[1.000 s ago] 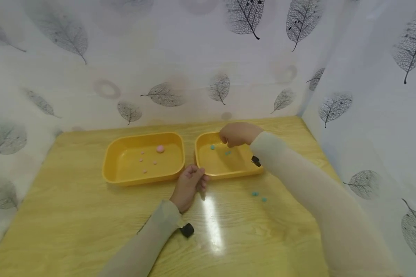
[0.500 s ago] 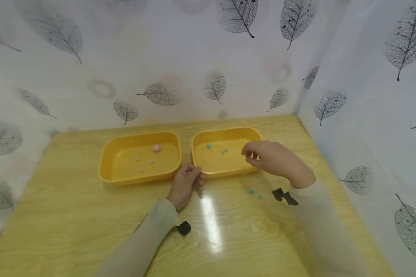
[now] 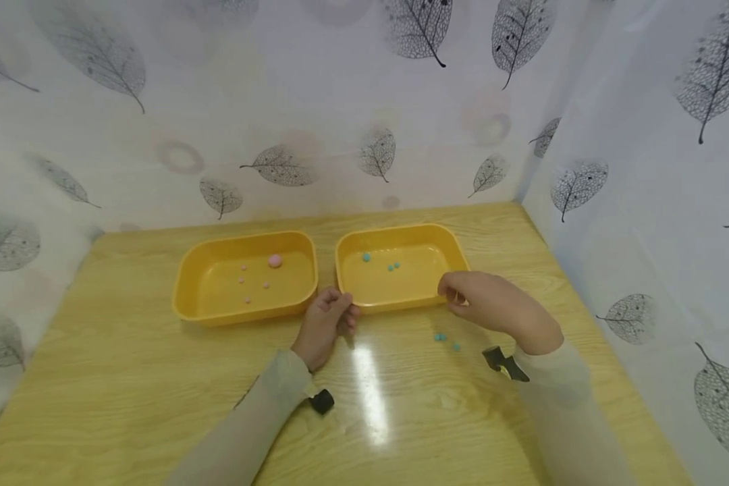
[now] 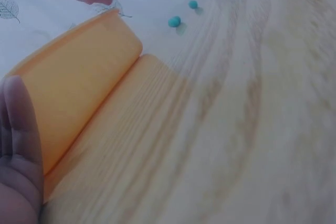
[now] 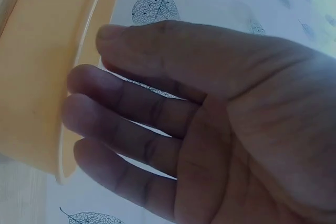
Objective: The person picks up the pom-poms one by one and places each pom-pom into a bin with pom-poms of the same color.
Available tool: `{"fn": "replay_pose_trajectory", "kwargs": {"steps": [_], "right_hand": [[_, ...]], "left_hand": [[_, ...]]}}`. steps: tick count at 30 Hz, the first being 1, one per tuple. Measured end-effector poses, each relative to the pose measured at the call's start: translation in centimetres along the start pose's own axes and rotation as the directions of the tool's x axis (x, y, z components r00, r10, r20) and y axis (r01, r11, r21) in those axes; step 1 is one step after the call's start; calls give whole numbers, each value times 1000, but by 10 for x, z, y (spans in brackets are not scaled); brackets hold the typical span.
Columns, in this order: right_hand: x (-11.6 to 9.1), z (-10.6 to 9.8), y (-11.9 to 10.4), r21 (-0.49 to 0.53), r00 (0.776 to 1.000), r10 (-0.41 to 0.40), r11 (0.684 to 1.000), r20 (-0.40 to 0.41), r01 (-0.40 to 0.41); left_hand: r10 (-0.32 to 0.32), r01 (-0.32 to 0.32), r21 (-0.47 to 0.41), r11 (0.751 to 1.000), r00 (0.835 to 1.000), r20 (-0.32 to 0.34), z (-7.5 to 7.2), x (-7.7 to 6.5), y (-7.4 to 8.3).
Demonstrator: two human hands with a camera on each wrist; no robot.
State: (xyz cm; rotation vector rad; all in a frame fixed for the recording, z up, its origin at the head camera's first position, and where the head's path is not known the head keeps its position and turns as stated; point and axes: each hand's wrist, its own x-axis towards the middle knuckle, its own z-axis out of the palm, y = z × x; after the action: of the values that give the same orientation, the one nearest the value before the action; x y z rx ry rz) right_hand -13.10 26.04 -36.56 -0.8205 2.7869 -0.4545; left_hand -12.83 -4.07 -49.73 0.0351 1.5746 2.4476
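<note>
My left hand is at the near left corner of the right yellow tray, its thumb on the rim and fingers against the outer wall. My right hand hovers by that tray's near right corner. In the right wrist view its fingers are loosely bent beside the rim, with nothing seen between them. Inside the right tray lie a larger teal ball and two tiny teal balls. On the table in front are two touching teal balls and a single teal ball.
To the left stands another yellow tray, holding a pink ball and several tiny pink balls. Both trays rest on a wood-grain table. A leaf-patterned white curtain borders the back and sides.
My right hand has come out from over the right tray, moving right and toward the near side, and uncovered two tiny teal balls there. The left hand keeps its place at the tray corner.
</note>
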Motion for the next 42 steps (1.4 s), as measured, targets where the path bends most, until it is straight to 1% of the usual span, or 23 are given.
{"fn": "replay_pose_trajectory", "kwargs": {"steps": [4, 6, 9, 12, 15, 17, 18, 21, 23, 24, 28, 32, 35, 38, 42], "right_hand": [[1, 0, -2, -15, 1000, -11, 1000, 17, 11], [2, 0, -3, -4, 999, -12, 1000, 49, 12], [4, 1, -4, 28, 993, -9, 1000, 120, 6], [4, 2, -4, 41, 982, 26, 999, 186, -35], [5, 5, -5, 34, 972, 78, 996, 222, -87], [7, 10, -6, 13, 960, 134, 990, 245, -141], [8, 12, -7, 2, 951, 168, 985, 261, -174], [12, 21, -12, -18, 915, 252, 965, 316, -260], [15, 26, -14, -34, 896, 286, 956, 339, -292], [16, 29, -16, -41, 893, 290, 955, 344, -294], [20, 38, -16, -80, 899, 283, 959, 334, -272], [22, 43, -14, -81, 892, 299, 954, 340, -289], [22, 45, -12, -71, 890, 301, 953, 342, -295], [21, 44, -10, -23, 896, 290, 954, 338, -300], [17, 40, -6, 67, 898, 292, 941, 328, -331]], "left_hand": [[1, -1, 15, 1000, 1000, -11, -2, 1, 1], [-1, 2, 21, 1000, 1000, -22, -2, 1, 2], [-10, 10, 20, 1000, 999, -31, -3, 0, 3], [-14, 14, 16, 1000, 999, -31, -3, 0, 4], [-10, 11, 15, 1000, 999, -31, -3, 1, 4], [-8, 8, 17, 1000, 1000, -31, -3, 0, 5], [-9, 9, 16, 1000, 1000, -30, -3, 0, 5], [-9, 9, 18, 1000, 1000, -28, -3, 0, 5], [-7, 7, 17, 1000, 1000, -26, -2, 0, 5], [-6, 6, 17, 1000, 1000, -26, -2, 0, 5], [-6, 6, 18, 1000, 1000, -25, -1, 0, 5], [-8, 9, 17, 1000, 1000, -20, 0, 0, 4], [-6, 7, 17, 1000, 1000, -15, 0, 1, 4], [-9, 9, 19, 1000, 1000, -11, 1, 1, 3], [-14, 14, 17, 1000, 1000, -9, 2, 1, 2]]}}
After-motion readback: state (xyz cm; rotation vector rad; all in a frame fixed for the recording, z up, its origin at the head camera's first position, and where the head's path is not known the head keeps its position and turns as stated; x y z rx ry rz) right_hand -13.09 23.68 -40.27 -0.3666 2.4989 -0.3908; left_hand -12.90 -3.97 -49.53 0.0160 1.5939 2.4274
